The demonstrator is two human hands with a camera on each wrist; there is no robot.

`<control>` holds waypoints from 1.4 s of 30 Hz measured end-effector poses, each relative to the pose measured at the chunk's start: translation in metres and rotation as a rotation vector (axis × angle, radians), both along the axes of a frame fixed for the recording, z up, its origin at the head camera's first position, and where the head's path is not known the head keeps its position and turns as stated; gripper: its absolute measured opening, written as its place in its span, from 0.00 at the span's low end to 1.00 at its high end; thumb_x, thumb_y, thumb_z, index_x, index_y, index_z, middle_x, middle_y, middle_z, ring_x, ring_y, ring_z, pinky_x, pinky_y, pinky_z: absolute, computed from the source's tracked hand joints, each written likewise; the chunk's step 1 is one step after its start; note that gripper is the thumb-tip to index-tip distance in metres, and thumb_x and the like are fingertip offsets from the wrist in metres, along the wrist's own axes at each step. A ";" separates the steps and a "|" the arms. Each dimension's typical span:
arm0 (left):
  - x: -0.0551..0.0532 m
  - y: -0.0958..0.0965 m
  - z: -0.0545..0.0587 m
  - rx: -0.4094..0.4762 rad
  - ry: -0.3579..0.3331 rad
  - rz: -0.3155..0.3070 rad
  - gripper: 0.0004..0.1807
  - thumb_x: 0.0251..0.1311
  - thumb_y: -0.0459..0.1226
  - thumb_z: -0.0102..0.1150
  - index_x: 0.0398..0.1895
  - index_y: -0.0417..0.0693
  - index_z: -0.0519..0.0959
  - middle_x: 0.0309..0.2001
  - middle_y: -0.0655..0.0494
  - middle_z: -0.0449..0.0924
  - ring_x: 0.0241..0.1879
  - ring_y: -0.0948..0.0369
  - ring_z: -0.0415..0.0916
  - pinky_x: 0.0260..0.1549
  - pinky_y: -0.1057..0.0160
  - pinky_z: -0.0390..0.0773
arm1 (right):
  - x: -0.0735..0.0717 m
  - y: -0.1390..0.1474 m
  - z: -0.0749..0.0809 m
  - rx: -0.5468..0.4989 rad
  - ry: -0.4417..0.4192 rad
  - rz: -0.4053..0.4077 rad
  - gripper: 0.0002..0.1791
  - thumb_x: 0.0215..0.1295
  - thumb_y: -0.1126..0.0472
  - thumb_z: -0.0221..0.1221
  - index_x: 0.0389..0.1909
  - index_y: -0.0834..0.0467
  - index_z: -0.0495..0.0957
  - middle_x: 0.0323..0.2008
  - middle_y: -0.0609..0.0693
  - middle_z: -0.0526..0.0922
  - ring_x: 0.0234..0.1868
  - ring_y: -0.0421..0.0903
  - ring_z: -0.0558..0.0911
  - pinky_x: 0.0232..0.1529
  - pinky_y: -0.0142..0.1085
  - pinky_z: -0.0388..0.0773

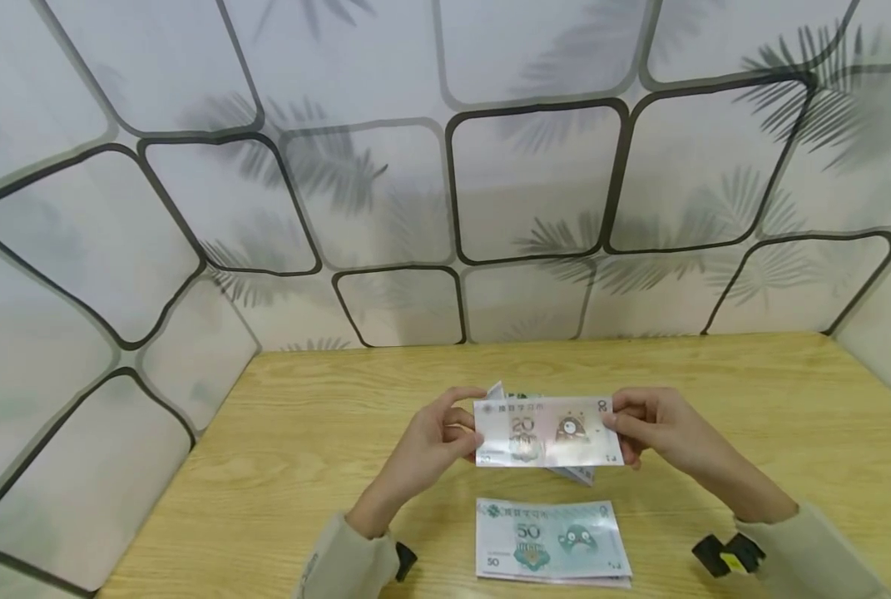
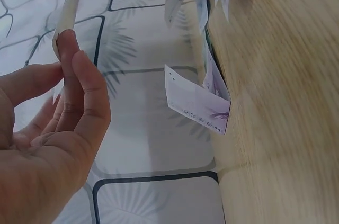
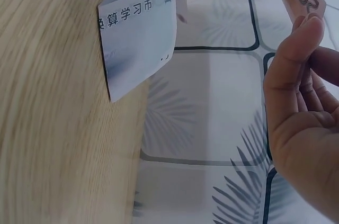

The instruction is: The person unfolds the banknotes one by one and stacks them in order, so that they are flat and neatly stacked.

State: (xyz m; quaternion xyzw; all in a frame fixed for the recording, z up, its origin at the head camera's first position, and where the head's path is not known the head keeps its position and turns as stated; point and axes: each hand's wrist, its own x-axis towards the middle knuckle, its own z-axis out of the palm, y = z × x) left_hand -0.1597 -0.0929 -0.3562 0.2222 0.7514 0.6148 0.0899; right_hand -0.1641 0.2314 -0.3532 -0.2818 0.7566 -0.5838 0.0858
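Observation:
A pinkish 20 play banknote [image 1: 550, 433] is stretched flat between both hands above the table. My left hand [image 1: 433, 437] pinches its left end between thumb and fingers, and my right hand [image 1: 658, 428] pinches the right end. Behind it lie other play notes [image 1: 580, 475], mostly hidden in the head view. The right wrist view shows one of these, a bent 10 note [image 3: 137, 38], with raised edges; the left wrist view also shows a bent note [image 2: 196, 102] there. Nearer me, a small stack of greenish 50 notes [image 1: 553, 541] rests below the held note.
The notes lie on a light wood-grain table [image 1: 303, 466]. A pale patterned wall covering [image 1: 385, 200] with dark outlines and leaf shapes rises at the table's back edge and along its sides. A black strap piece [image 1: 730, 556] sits by the right sleeve.

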 end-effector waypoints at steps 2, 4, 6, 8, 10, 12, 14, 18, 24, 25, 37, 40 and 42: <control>0.002 0.000 0.001 -0.011 0.016 -0.009 0.27 0.67 0.20 0.54 0.69 0.34 0.67 0.38 0.47 0.80 0.32 0.54 0.82 0.38 0.42 0.84 | 0.000 0.001 0.000 -0.006 -0.006 0.006 0.09 0.77 0.71 0.51 0.37 0.74 0.74 0.21 0.47 0.78 0.21 0.40 0.78 0.22 0.35 0.81; 0.003 0.000 0.001 -0.031 0.034 -0.011 0.27 0.66 0.20 0.54 0.69 0.35 0.68 0.37 0.48 0.80 0.32 0.48 0.82 0.38 0.41 0.84 | 0.000 0.002 -0.001 -0.005 -0.003 0.013 0.09 0.77 0.71 0.51 0.38 0.75 0.74 0.22 0.47 0.79 0.21 0.39 0.78 0.22 0.35 0.81; 0.004 0.000 0.001 -0.051 0.046 -0.009 0.26 0.66 0.20 0.55 0.67 0.34 0.70 0.37 0.49 0.80 0.32 0.42 0.81 0.37 0.41 0.84 | 0.001 0.003 -0.001 0.005 -0.007 0.016 0.10 0.77 0.72 0.50 0.40 0.77 0.74 0.23 0.47 0.79 0.22 0.38 0.79 0.23 0.35 0.82; 0.005 0.000 0.000 -0.069 0.051 -0.006 0.25 0.66 0.20 0.56 0.66 0.34 0.71 0.37 0.50 0.80 0.32 0.38 0.81 0.35 0.43 0.84 | 0.002 0.004 -0.001 0.014 -0.021 0.022 0.10 0.77 0.73 0.49 0.43 0.79 0.74 0.24 0.48 0.80 0.23 0.38 0.79 0.24 0.35 0.82; 0.005 0.000 0.000 -0.089 0.049 -0.003 0.25 0.66 0.21 0.56 0.66 0.35 0.72 0.36 0.51 0.80 0.32 0.37 0.81 0.33 0.46 0.85 | 0.004 0.005 -0.001 0.026 -0.041 0.024 0.11 0.77 0.73 0.48 0.46 0.80 0.74 0.25 0.49 0.80 0.24 0.39 0.79 0.25 0.36 0.82; 0.006 0.000 -0.001 -0.104 0.044 -0.002 0.25 0.66 0.21 0.56 0.66 0.35 0.72 0.36 0.51 0.81 0.32 0.38 0.81 0.31 0.51 0.84 | 0.005 0.005 -0.001 0.035 -0.059 0.026 0.11 0.77 0.73 0.48 0.46 0.80 0.74 0.25 0.50 0.80 0.24 0.39 0.80 0.25 0.36 0.83; 0.006 -0.001 -0.003 -0.115 0.039 -0.003 0.25 0.65 0.21 0.56 0.66 0.35 0.72 0.36 0.51 0.80 0.31 0.40 0.81 0.29 0.54 0.83 | 0.006 0.005 -0.002 0.039 -0.074 0.026 0.11 0.77 0.73 0.49 0.46 0.80 0.74 0.25 0.50 0.80 0.25 0.40 0.80 0.26 0.37 0.83; 0.008 -0.002 -0.005 -0.115 0.034 -0.008 0.25 0.65 0.21 0.56 0.65 0.34 0.73 0.36 0.51 0.80 0.31 0.42 0.82 0.31 0.53 0.85 | 0.007 0.005 -0.005 0.016 -0.059 0.031 0.12 0.76 0.72 0.51 0.49 0.80 0.72 0.27 0.49 0.81 0.25 0.39 0.79 0.25 0.36 0.83; 0.011 -0.004 -0.006 -0.127 0.027 -0.014 0.25 0.63 0.20 0.57 0.64 0.32 0.73 0.36 0.52 0.79 0.32 0.40 0.81 0.35 0.50 0.86 | 0.008 0.004 -0.012 -0.053 0.018 0.080 0.25 0.73 0.76 0.52 0.62 0.49 0.77 0.29 0.51 0.82 0.24 0.41 0.80 0.22 0.36 0.82; 0.011 -0.004 -0.006 -0.134 0.029 -0.014 0.25 0.63 0.20 0.58 0.64 0.32 0.73 0.36 0.51 0.80 0.33 0.40 0.81 0.34 0.51 0.86 | 0.008 0.004 -0.013 -0.053 0.025 0.086 0.28 0.73 0.77 0.52 0.61 0.43 0.77 0.29 0.51 0.82 0.24 0.41 0.80 0.21 0.37 0.82; 0.014 -0.004 -0.010 -0.202 0.059 -0.023 0.23 0.58 0.19 0.64 0.59 0.31 0.77 0.31 0.57 0.78 0.27 0.64 0.77 0.23 0.73 0.71 | 0.013 0.003 -0.014 0.054 0.046 0.084 0.17 0.72 0.77 0.52 0.59 0.78 0.70 0.29 0.51 0.80 0.22 0.44 0.80 0.20 0.41 0.81; 0.015 -0.005 -0.010 -0.211 0.056 -0.039 0.23 0.57 0.19 0.65 0.58 0.31 0.78 0.30 0.57 0.78 0.28 0.65 0.76 0.25 0.73 0.74 | 0.014 0.002 -0.015 0.075 0.047 0.078 0.16 0.72 0.77 0.53 0.58 0.77 0.71 0.29 0.51 0.80 0.22 0.43 0.80 0.20 0.40 0.81; 0.015 -0.005 -0.010 -0.225 0.048 -0.050 0.23 0.57 0.20 0.66 0.57 0.31 0.78 0.30 0.57 0.78 0.28 0.65 0.75 0.27 0.73 0.75 | 0.015 0.001 -0.016 0.090 0.041 0.074 0.15 0.71 0.76 0.54 0.57 0.76 0.72 0.30 0.51 0.79 0.22 0.43 0.79 0.20 0.40 0.81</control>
